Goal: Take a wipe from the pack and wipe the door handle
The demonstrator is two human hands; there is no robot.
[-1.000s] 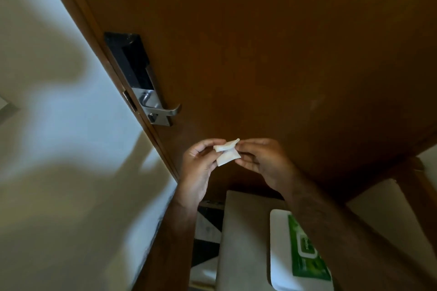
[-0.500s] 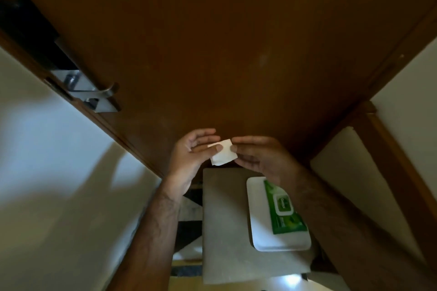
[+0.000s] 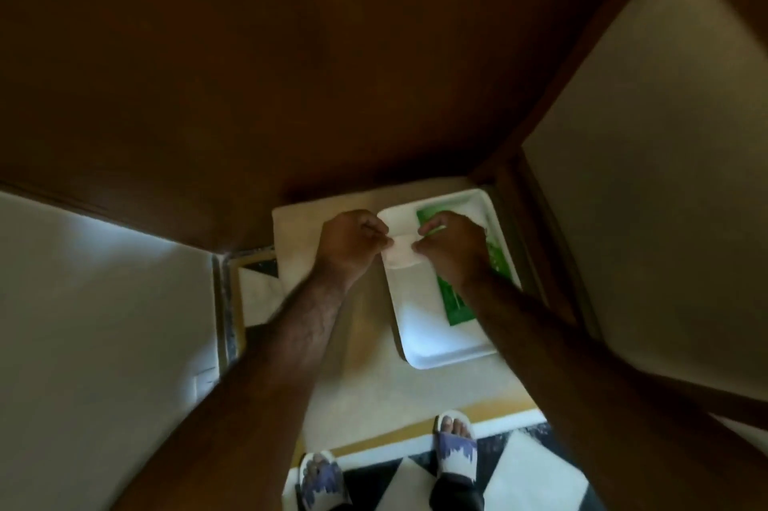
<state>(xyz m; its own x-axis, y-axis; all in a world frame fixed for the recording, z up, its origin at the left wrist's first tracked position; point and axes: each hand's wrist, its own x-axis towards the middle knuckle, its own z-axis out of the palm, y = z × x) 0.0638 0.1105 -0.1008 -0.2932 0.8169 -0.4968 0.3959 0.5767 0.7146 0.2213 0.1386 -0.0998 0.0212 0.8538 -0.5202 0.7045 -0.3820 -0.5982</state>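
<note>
A small folded white wipe (image 3: pixel 400 253) is pinched between my left hand (image 3: pixel 352 245) and my right hand (image 3: pixel 449 248), each gripping one side of it. Both hands hover just above the white wipe pack (image 3: pixel 432 327) with its green label (image 3: pixel 456 303), which lies on a pale surface (image 3: pixel 365 386) below the brown door (image 3: pixel 291 74). The door handle is out of view.
The brown door fills the top of the view, with a white wall (image 3: pixel 83 323) at left and a wood frame (image 3: pixel 561 136) and pale wall at right. My sandalled feet (image 3: pixel 455 444) stand on a black-and-white tiled floor (image 3: pixel 523 477) at the bottom.
The view has tilted down, so the door handle has left the frame. Both hands have dropped with the wipe to just over the pack.
</note>
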